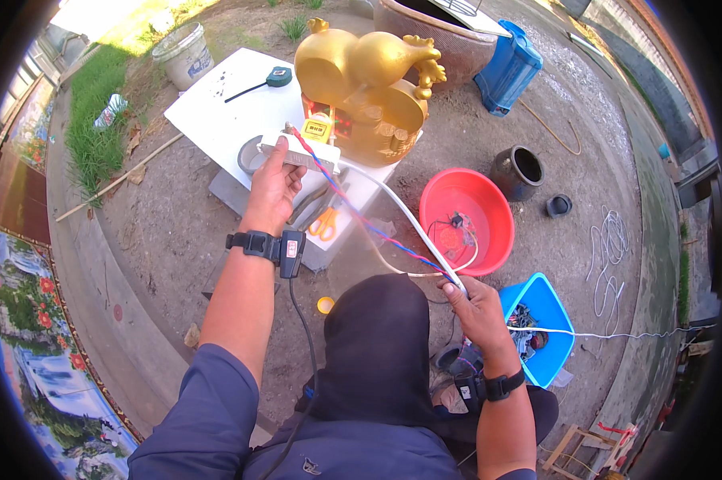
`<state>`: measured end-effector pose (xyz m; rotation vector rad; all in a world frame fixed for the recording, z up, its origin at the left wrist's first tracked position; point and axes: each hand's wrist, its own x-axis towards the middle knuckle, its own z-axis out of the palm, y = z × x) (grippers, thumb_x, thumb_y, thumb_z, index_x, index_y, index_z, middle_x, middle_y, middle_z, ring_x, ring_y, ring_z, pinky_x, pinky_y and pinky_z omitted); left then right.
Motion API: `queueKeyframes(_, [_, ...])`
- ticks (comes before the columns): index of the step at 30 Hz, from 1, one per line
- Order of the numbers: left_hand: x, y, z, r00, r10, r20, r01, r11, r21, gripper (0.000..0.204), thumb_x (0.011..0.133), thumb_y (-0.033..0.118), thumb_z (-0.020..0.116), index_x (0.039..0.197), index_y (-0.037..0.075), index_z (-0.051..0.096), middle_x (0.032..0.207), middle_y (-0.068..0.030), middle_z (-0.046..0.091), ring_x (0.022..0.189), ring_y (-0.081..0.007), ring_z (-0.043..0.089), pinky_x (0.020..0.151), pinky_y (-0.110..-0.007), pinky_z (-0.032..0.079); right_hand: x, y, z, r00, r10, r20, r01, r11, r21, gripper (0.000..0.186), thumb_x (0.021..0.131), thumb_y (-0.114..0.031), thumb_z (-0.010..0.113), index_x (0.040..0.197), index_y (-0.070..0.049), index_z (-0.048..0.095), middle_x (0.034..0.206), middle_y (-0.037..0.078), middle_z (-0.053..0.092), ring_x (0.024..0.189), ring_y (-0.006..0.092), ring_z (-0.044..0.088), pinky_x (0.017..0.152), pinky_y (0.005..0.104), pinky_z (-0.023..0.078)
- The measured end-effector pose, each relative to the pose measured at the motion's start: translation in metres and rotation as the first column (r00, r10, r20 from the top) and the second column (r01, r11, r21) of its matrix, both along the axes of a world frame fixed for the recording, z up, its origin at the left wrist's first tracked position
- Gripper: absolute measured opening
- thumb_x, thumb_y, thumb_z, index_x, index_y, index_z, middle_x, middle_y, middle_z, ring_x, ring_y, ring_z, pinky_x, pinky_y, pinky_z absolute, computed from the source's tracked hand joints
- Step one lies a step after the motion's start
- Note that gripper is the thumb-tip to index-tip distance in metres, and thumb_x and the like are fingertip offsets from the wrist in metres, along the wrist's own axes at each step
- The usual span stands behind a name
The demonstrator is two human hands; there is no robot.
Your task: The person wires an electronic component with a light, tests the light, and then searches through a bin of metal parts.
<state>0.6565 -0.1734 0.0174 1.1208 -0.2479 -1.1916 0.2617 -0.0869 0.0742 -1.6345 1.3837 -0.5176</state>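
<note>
Left hand (274,194): closed partway round a white block (319,162), thumb on the upper face, fingers curled beneath (their tips mostly hidden). Block is up over the near part of the white table (209,116), just in front of the yellow item (317,128) and the gold figure (369,72).

Right hand (479,314): lower and nearer, to the right, thumb pressed over a pinched bundle of white cable (411,218) and red-and-blue twisted wire (387,238). Both slant from the block's end of the scene down to this grip. Hands well apart.

Handling, by judgement: block looks light and rigid, probably smooth plastic, so a thumb-over-top hold on its long sides should suit. White cable seems springy, bowing rather than drooping; best held near its end. Twisted wire looks thinner and softer, easily bent; the join at the block is likely the fragile point, so hold close to it and avoid tugging.

Around: grey ring (249,154) left of the block, orange-handled scissors (324,224) and pliers (309,206) nearer. Red basin (501,240) and blue bin (565,352) on the ground, right.
</note>
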Motion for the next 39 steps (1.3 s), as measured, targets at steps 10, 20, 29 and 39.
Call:
queueKeyframes(10, [-0.0003, -0.0005, -0.0001, 1.0, 0.001, -0.004, -0.001, 1.0, -0.004, 0.046, 0.093, 0.05, 0.076, 0.118, 0.012, 0.066, 0.098, -0.0025, 0.07, 0.079, -0.0101, 0.063, 0.067, -0.023, 0.044, 0.0011, 0.0012, 0.0036, 1.0, -0.001, 0.007, 0.001, 1.0, 0.018, 0.032, 0.102, -0.028, 0.068, 0.116, 0.0, 0.073, 0.078, 0.008, 0.063, 0.076, 0.0135, 0.058, 0.071, 0.0324, 0.049])
queueKeyframes(20, [-0.0006, 0.0002, -0.0003, 1.0, -0.002, -0.014, 0.002, 1.0, -0.007, 0.049, 0.091, 0.051, 0.078, 0.117, 0.011, 0.066, 0.097, -0.0028, 0.07, 0.08, -0.01, 0.063, 0.067, -0.023, 0.044, 0.0003, 0.0028, 0.0023, 1.0, -0.009, 0.008, 0.009, 1.0, 0.014, 0.031, 0.102, -0.027, 0.068, 0.114, 0.001, 0.073, 0.075, 0.006, 0.062, 0.073, 0.0124, 0.056, 0.069, 0.0323, 0.048])
queueKeyframes(29, [-0.0014, 0.0003, 0.0017, 1.0, 0.022, -0.004, -0.022, 1.0, -0.006, 0.045, 0.09, 0.049, 0.079, 0.112, 0.011, 0.067, 0.091, -0.0007, 0.07, 0.073, -0.0085, 0.066, 0.057, -0.021, 0.044, -0.0011, 0.0032, -0.0022, 1.0, -0.015, 0.019, 0.015, 1.0, 0.027, 0.032, 0.102, -0.028, 0.069, 0.113, 0.002, 0.073, 0.073, 0.005, 0.06, 0.072, 0.0111, 0.054, 0.067, 0.0315, 0.047])
queueKeyframes(39, [-0.0017, 0.0007, 0.0049, 1.0, 0.006, 0.001, -0.006, 1.0, 0.022, 0.045, 0.091, 0.051, 0.077, 0.113, 0.013, 0.066, 0.093, -0.0015, 0.07, 0.076, -0.0088, 0.064, 0.063, -0.022, 0.043, -0.0009, 0.0031, -0.0027, 1.0, -0.015, 0.022, 0.014, 1.0, 0.024, 0.033, 0.102, -0.029, 0.069, 0.113, 0.002, 0.073, 0.072, 0.005, 0.059, 0.071, 0.0111, 0.053, 0.067, 0.0314, 0.047])
